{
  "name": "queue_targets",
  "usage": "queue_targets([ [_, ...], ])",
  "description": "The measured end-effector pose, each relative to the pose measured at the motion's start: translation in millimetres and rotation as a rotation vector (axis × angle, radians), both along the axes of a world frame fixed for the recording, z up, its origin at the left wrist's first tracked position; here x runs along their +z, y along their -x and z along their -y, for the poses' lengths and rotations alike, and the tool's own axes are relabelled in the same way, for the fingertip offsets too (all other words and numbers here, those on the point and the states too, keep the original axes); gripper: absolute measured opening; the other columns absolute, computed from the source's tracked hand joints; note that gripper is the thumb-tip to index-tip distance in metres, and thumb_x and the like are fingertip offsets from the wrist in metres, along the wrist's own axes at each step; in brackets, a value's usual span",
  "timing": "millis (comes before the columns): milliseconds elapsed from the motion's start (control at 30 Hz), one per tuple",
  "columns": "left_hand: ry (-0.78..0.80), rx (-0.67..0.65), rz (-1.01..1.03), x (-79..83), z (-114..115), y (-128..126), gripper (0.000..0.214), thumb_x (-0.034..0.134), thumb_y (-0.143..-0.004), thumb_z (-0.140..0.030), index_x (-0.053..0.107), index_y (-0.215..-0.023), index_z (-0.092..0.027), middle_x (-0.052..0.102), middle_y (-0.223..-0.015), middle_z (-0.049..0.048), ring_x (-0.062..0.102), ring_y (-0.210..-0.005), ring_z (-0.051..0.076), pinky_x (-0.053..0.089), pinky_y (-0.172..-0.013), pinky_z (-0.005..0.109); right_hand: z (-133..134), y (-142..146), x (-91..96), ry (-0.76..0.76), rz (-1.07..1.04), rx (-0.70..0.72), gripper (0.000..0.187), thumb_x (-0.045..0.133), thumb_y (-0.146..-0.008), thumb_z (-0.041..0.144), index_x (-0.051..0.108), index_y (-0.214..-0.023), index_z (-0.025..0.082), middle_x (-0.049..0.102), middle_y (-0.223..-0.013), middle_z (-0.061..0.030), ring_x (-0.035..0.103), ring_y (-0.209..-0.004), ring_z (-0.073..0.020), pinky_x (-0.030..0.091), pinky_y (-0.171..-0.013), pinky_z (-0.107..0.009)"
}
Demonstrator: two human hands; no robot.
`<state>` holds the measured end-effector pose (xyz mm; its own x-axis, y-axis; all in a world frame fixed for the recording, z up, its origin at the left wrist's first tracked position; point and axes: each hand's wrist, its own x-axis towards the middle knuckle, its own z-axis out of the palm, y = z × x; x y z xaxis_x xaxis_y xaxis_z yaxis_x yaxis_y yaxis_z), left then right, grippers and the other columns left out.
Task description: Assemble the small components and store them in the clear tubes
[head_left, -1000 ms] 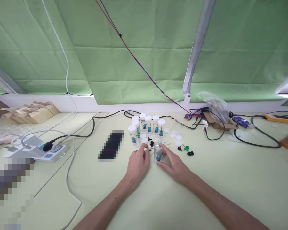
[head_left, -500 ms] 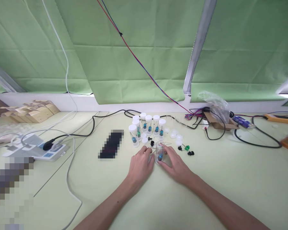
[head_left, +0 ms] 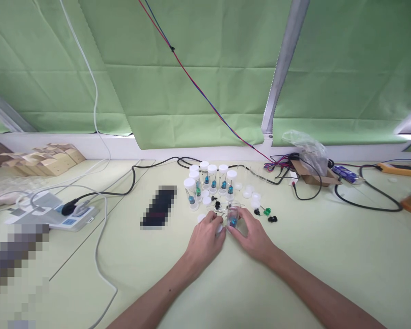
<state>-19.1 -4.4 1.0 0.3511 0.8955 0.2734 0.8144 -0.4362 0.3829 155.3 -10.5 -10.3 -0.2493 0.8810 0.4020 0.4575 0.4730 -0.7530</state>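
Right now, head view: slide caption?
Right hand holds a clear container beside the left hand; white-capped containers stand behind.

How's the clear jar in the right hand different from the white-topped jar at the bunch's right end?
The end jar wears a white lid; the held jar shows none on top. The right hand grips the held jar; the end jar stands on the table. Both are see-through with something blue inside.

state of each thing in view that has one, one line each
right hand, holding vial
vial, no white cap on top, blue piece inside
left hand, curled at white cap, grip unclear
grouped vials, capped, upright
loose caps, off vials
power strip, plugs inserted
blinds, lowered
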Motion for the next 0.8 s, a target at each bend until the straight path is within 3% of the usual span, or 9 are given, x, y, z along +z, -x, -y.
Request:
queue_targets([
  [367, 0.043, 0.012, 0.266, 6.1, 2, -3, 0.014, 0.048, -0.088, -0.025, 0.06, -0.089, -0.021, 0.064, -0.084, 0.0034, 0.055, -0.068, 0.017, 0.04, -0.062, 0.028, -1, -2, -0.4, -0.053, -0.052, -0.02, 0.028, 0.046, -0.094, 0.028, 0.045, -0.121, 0.021, 0.059, -0.103, -0.0065, 0.056, -0.098, -0.021, 0.044, -0.09, -0.036],
  [567, 0.187, 0.089, 0.752, 17.3, -4, -3, 0.029, 0.046, -0.09, -0.042, 0.064, -0.091, -0.019, 0.065, -0.081, 0.0037, 0.055, -0.066, 0.015, 0.041, -0.057, 0.024, 0, -3, 2.2, -0.071, -0.03, -0.041, 0.034, 0.041, -0.096, 0.029, 0.042, -0.129, 0.021, 0.057, -0.1, -0.007, 0.056, -0.09, -0.02, 0.046, -0.083, -0.034],
  [667, 0.341, 0.143, 0.97, 20.6, -6, -2, 0.036, 0.044, -0.089, -0.05, 0.062, -0.091, -0.018, 0.057, -0.065, -0.0006, 0.042, -0.045, 0.009, 0.032, -0.043, 0.021, 1, -3, 1.7, -0.085, -0.004, -0.009, 0.036, 0.041, -0.096, 0.029, 0.042, -0.131, 0.021, 0.057, -0.104, -0.0079, 0.055, -0.093, -0.0205, 0.046, -0.085, -0.034],
  [800, 0.467, 0.156, 1.219, 19.4, -9, -1, 0.037, 0.049, -0.085, -0.054, 0.058, -0.086, -0.018, 0.052, -0.061, -0.0024, 0.037, -0.041, 0.007, 0.03, -0.038, 0.019, 1, -3, -0.1, -0.085, 0.051, 0.025, 0.039, 0.041, -0.096, 0.029, 0.042, -0.135, 0.023, 0.056, -0.105, -0.008, 0.055, -0.094, -0.0209, 0.047, -0.084, -0.034],
])
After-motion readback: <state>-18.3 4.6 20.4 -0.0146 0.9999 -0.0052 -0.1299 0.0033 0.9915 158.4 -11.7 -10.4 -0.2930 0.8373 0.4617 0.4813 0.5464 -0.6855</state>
